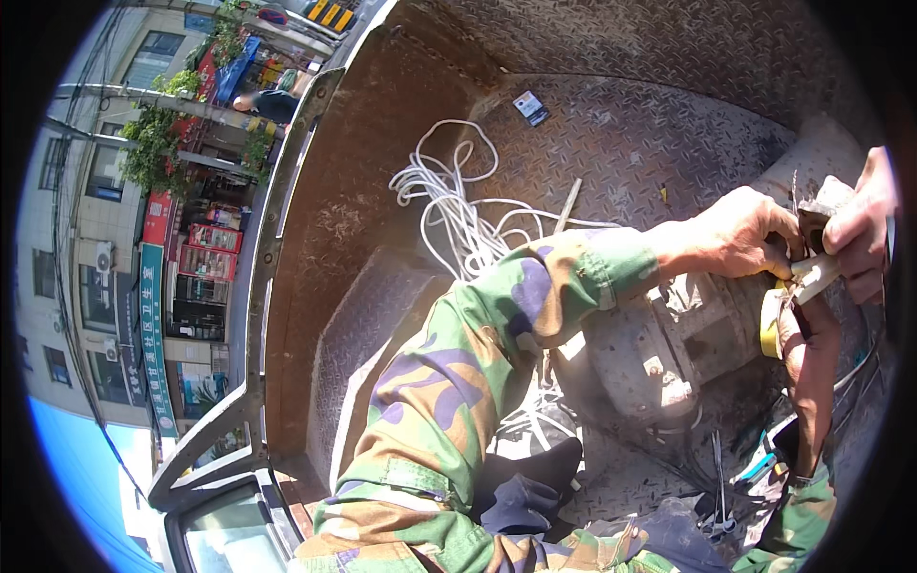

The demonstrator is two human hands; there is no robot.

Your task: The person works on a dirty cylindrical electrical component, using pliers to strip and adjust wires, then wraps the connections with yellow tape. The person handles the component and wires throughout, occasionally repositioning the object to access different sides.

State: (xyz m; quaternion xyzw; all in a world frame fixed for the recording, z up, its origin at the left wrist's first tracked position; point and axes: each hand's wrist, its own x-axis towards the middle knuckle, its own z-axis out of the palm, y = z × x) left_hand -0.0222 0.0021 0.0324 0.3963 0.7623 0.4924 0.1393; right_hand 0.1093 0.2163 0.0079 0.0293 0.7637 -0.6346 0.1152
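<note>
My left hand (750, 229) is closed at a fitting with thin wires above a grimy grey motor housing (697, 334); what its fingertips grip is unclear. My right hand (802, 329) reaches up from below, fingers curled at a roll of yellow tape (770, 325), beside a pale tubular piece (814, 275). Another person's hand (860, 234) comes in from the right edge and grips the pale block (827, 196) at the fitting, close to my fingers. My right fingers are partly hidden.
Rusty truck-bed wall (325, 220) on the left. Coiled white rope (449, 210), a small card (530, 108) and a stick (569, 201) lie on the checker plate. Wrenches (721, 506) and dark cloth (521, 501) lie below. A person (272, 105) is on the street outside.
</note>
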